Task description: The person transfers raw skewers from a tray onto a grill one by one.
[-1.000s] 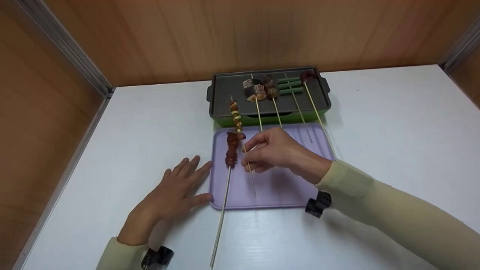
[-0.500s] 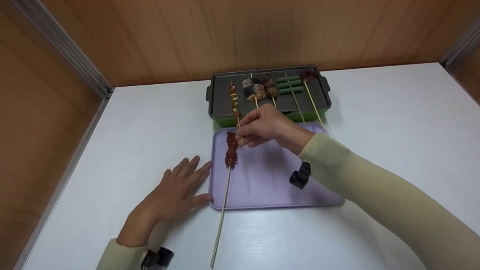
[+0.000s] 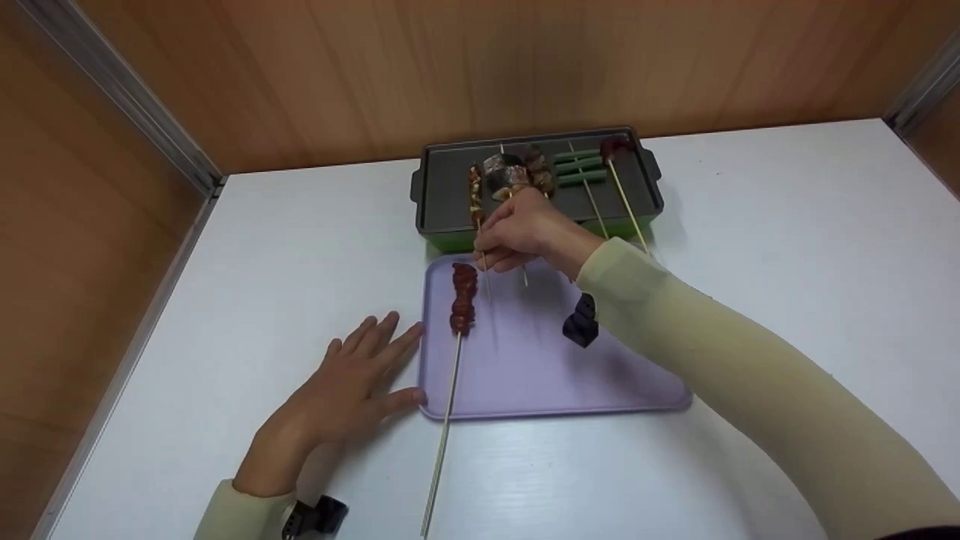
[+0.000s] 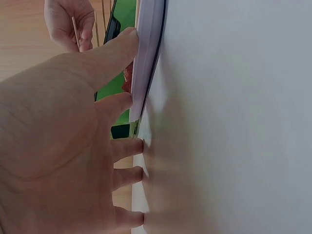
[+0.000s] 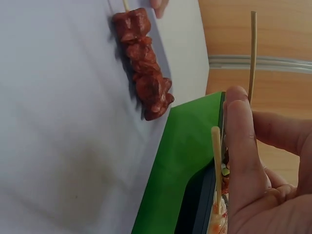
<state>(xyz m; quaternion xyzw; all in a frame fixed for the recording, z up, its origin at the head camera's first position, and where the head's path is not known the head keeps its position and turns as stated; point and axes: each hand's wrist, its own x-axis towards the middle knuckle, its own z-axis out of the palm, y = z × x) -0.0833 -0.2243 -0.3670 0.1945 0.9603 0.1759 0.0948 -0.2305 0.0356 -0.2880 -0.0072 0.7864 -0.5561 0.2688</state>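
Observation:
My right hand (image 3: 517, 230) pinches the bare stick of a thin skewer (image 3: 476, 191) threaded with small brown and yellowish pieces. Its food end lies over the left part of the grill plate (image 3: 446, 195); whether it touches the plate I cannot tell. With fingers spread, my left hand (image 3: 345, 386) rests on the table, thumb and index finger against the left rim of the purple tray (image 3: 555, 379). A skewer of dark red meat (image 3: 463, 300) lies on that tray, its stick reaching past the front edge. The right wrist view shows this red meat (image 5: 144, 68) closely.
On the grill sit a fish skewer (image 3: 506, 176), a brown meatball-like skewer (image 3: 538, 169), a green vegetable skewer (image 3: 581, 169) and a dark red one (image 3: 615, 148). Their sticks point toward the tray. A wooden wall (image 3: 525, 67) stands behind the grill.
My right hand has carried the thin skewer away from me, from above the tray to over the grill, then slightly right toward the fish skewer. My left hand has stayed put.

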